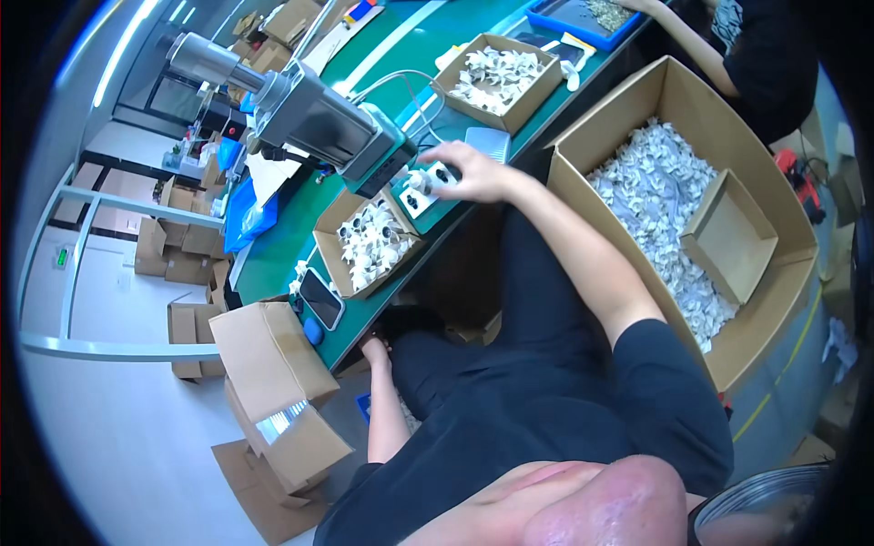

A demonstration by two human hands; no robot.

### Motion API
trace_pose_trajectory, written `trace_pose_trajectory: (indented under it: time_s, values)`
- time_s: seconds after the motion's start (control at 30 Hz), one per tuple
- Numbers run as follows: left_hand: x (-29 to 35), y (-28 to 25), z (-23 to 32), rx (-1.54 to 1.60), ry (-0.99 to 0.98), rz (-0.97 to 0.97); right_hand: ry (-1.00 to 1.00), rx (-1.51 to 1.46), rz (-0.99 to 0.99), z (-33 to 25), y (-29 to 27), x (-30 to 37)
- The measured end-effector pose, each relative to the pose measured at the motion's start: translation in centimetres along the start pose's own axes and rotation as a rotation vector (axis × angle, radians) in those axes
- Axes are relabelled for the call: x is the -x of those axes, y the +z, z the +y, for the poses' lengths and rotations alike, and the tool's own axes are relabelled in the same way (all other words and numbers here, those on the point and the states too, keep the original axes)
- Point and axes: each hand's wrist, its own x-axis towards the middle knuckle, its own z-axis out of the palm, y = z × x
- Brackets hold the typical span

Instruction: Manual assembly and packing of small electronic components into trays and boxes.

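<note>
A: How are you placed?
B: My left hand is low by the desk's left front corner, half hidden; I cannot tell its grip. The curved fingers of my right hand are about a small white part near the front edge; clamped or not, I cannot tell.
A: How will it handle?
B: Light and stiff, I judge, perhaps slippery; better held by its sides.
A: The containers?
B: Beside the front edge, a large carton holds white pieces. Along this edge, two boxes of white parts: left box, then right box. Farthest, a blue tray.
</note>
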Motion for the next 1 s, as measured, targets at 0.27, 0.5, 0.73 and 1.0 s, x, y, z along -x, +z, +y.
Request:
trace_pose_trajectory:
  time_s: [0.27, 0.5, 0.73, 1.0]
  values:
    - [5.6, 6.8, 1.0, 0.005, -0.041, -0.306, -0.018, 0.045, 0.197, -2.6, 5.3, 0.2]
    - [8.9, 13.9, -4.7, -0.112, -0.115, -0.602, 0.121, 0.297, 0.464, -8.0, 8.6, 0.2]
    - [10.6, 15.9, -1.8, 0.203, -0.357, -0.791, -0.125, 0.334, 0.463, -12.8, 13.7, -0.5]
    - [12.4, 11.5, 11.9, 0.836, -0.102, -1.131, -0.295, 0.065, 0.008, -11.7, 9.2, 4.9]
